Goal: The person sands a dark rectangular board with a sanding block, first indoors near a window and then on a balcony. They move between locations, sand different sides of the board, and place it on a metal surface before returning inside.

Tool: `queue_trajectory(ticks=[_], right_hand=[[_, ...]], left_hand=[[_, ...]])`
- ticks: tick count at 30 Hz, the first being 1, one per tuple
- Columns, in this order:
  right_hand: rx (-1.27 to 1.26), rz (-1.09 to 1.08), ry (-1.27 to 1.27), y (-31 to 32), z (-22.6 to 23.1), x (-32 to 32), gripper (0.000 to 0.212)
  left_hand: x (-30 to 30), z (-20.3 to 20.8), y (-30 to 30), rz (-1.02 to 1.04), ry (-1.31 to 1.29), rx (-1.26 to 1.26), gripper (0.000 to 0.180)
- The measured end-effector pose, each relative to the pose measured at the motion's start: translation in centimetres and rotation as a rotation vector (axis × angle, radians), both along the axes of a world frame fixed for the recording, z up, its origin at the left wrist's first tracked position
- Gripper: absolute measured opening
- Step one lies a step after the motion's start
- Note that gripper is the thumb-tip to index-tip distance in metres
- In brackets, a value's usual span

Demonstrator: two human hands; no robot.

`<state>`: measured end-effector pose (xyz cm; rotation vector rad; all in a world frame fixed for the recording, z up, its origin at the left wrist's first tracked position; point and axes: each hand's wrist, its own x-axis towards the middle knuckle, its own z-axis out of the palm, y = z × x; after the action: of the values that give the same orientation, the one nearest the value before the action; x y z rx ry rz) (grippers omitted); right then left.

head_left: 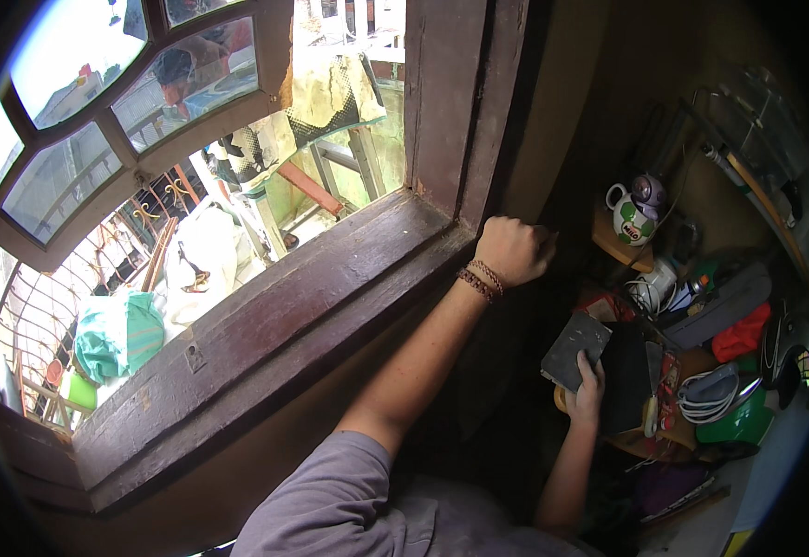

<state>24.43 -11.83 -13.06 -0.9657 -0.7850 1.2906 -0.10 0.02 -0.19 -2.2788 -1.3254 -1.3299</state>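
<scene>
Left hand (514, 249) fisted; right hand (587, 390) grips grey pad (574, 350).

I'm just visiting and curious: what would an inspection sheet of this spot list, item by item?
Surface: worn dark wooden window sill; a crowded shelf to the right.
Job's things: flat grey block, like a sanding pad, gripped at its lower edge.
Clutter: green-and-white mug, red cloth, white coiled item, green object.
Hands: left hand, fisted, pressed on the wall at the window frame's corner, bracelets on its wrist; right hand holds the grey block.
Cables: a thin cord near the mug, hard to trace.
Surroundings: arched window panes, metal grille, teal cloth outside.
</scene>
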Motion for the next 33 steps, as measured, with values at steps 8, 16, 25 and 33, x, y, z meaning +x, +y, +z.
queue_trajectory(ticks=[8, 16, 25, 33], right_hand=[[-0.001, -0.011, 0.012, -0.08, 0.53, -0.38, 0.036], [0.007, -0.005, 0.014, -0.12, 0.42, -0.31, 0.037], [0.029, 0.024, 0.006, 0.02, -0.02, 0.09, 0.042], [0.015, 0.014, -0.003, 0.02, 0.05, 0.00, 0.042]], left_hand=[[-0.09, -0.04, -0.01, 0.003, -0.005, -0.003, 0.031], [-0.09, -0.15, 0.11, -0.003, 0.000, 0.043, 0.026], [0.01, -0.08, 0.07, -0.009, -0.010, 0.044, 0.027], [-0.04, -0.06, 0.06, 0.000, -0.008, 0.057, 0.030]])
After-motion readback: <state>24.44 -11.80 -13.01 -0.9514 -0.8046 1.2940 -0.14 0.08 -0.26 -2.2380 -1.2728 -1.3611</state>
